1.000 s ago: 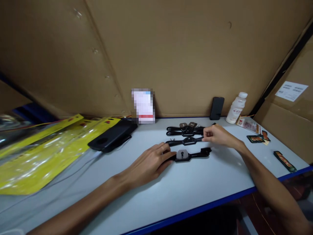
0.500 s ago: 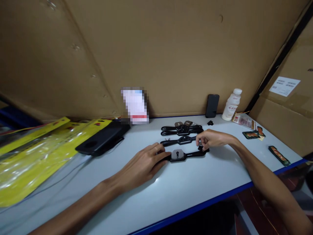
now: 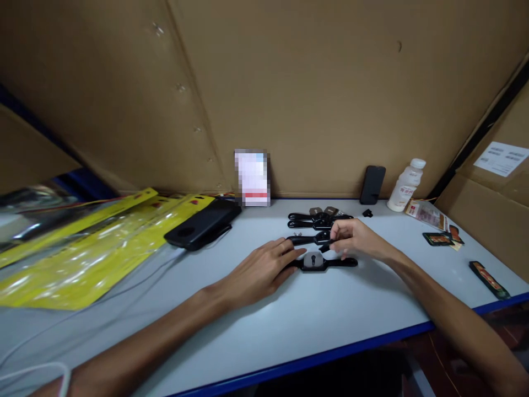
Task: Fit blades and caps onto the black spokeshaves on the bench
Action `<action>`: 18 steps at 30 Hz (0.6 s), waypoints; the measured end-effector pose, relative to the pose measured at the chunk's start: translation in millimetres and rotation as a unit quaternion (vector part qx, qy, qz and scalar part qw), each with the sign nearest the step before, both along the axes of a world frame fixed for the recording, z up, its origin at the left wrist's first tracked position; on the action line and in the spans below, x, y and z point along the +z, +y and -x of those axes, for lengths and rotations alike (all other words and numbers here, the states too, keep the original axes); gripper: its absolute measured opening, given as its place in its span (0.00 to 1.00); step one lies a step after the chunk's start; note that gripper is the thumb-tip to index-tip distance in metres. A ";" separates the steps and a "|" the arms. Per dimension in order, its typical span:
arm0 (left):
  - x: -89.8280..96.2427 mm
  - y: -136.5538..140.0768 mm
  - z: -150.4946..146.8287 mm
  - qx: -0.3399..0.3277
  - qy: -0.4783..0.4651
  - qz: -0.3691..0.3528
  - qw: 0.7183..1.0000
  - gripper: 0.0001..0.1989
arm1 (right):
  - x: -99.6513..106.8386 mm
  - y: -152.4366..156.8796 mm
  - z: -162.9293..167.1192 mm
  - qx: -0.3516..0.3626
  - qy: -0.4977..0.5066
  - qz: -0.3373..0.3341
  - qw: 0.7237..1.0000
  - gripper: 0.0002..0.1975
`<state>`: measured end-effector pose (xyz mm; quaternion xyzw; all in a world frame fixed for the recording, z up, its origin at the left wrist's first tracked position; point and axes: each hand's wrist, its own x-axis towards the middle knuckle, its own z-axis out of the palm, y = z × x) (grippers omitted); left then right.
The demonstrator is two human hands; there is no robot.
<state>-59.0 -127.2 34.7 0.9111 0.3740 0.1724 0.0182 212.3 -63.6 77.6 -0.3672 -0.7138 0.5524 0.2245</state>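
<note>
Nearest to me on the white table lies a black spokeshave with a grey slotted blade flat on its middle. The fingers of my left hand are closed on its left handle. Just above its right side, my right hand pinches a small black cap-like piece, partly hidden by the fingers. Behind it lies another black spokeshave, its right end covered by my right hand. A small silver screw rests beside that one's left handle.
More black spokeshaves and grey blades lie farther back. A small black piece, a phone and a bottle are at the back right. Yellow packaging and a black device occupy the left.
My right hand has moved left, bringing the small black piece from the front spokeshave's right handle toward its blade. My left hand stays at the left handle. The camera view has shifted left.
</note>
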 end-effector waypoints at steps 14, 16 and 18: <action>-4.0 1.6 0.9 -0.001 -0.003 -0.002 1.000 0.17 | -27.0 -21.7 32.2 -0.078 -0.097 -0.179 0.976 0.09; -6.0 2.4 1.9 -0.003 -0.014 -0.005 1.000 0.17 | -25.7 -23.9 32.5 -0.079 -0.127 -0.216 0.965 0.08; -8.0 3.3 2.8 -0.005 -0.023 -0.007 1.000 0.17 | -24.6 -26.2 32.8 -0.078 -0.159 -0.255 0.950 0.07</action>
